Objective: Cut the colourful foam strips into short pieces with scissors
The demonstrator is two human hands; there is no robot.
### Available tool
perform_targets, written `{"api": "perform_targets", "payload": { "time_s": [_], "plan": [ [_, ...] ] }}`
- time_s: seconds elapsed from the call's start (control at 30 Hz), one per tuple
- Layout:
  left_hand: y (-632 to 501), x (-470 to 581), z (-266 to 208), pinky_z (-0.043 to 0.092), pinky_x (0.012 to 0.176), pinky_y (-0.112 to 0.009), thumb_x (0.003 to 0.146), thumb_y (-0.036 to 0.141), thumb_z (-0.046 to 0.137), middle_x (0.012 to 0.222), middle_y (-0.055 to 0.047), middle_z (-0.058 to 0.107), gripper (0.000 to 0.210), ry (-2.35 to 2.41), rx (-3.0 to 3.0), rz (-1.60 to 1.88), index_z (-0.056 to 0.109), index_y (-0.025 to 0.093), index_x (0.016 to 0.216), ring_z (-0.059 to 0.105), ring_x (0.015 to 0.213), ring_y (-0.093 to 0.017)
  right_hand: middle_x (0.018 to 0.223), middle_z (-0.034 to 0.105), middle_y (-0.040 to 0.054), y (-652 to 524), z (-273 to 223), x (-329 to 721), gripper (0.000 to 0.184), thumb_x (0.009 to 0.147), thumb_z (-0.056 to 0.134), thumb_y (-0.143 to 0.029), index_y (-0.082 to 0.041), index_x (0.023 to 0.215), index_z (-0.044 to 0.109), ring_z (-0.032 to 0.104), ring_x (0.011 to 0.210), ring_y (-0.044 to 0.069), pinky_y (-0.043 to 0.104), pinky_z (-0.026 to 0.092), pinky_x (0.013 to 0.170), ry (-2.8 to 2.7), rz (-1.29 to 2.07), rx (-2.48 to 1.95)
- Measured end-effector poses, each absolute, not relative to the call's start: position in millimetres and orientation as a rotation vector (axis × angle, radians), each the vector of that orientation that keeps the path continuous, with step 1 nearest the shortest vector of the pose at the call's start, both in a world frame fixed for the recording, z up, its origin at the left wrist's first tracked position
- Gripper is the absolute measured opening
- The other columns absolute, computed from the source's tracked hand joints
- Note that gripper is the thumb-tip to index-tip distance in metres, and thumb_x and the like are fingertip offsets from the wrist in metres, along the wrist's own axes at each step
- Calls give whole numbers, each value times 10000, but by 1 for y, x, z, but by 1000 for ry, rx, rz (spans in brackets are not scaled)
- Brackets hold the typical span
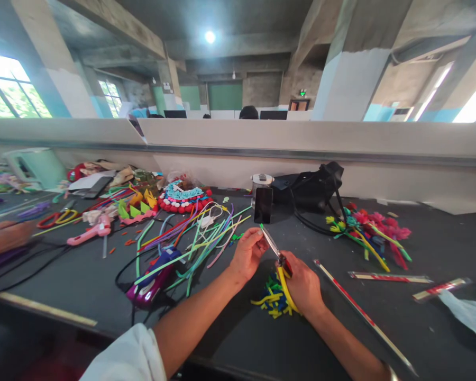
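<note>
My right hand (303,286) grips a pair of scissors (271,243) by the yellow and red handles, blades pointing up and to the left. My left hand (246,255) is pinched closed at the blade tips, on a small green pipe cleaner piece (262,226) that is mostly hidden by the fingers. Just below both hands lies a pile of short yellow, green and blue pipe cleaner pieces (275,300) on the dark table. Whether the blades touch the green piece is too small to tell.
A phone (263,205) leans against a lidded cup (262,181); behind is a black bag (315,190). Long pipe cleaners (206,254) and a purple device (154,283) lie left, fluffy coloured flowers (388,230) right. At far left is another person's hand (8,238) near a pink glue gun (93,231).
</note>
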State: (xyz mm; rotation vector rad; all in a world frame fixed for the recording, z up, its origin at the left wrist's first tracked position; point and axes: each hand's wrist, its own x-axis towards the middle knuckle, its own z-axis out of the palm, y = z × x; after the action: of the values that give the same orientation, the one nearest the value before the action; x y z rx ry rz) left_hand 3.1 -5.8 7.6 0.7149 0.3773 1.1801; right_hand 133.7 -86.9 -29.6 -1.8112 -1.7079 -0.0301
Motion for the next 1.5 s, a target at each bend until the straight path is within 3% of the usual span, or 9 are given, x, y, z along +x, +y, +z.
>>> {"api": "perform_targets", "payload": {
  "time_s": [0.83,1.5],
  "plan": [
    [-7,3,9,399,600,-221,642,255,743,637,35,551,209,387,691,1172,585,158,738,494,575,-70,644,617,0,-90,-30,131,253,824,442,-234,-232,1010,612,597,591,146,208,309,514,-1746,-96,-1833],
    [-9,5,9,396,607,-216,660,233,730,637,38,547,176,366,665,1194,591,158,737,481,579,-66,651,626,16,-91,-31,127,307,843,375,-171,-192,1071,580,613,597,157,213,343,536,-1797,-99,-1824]
  ]
}}
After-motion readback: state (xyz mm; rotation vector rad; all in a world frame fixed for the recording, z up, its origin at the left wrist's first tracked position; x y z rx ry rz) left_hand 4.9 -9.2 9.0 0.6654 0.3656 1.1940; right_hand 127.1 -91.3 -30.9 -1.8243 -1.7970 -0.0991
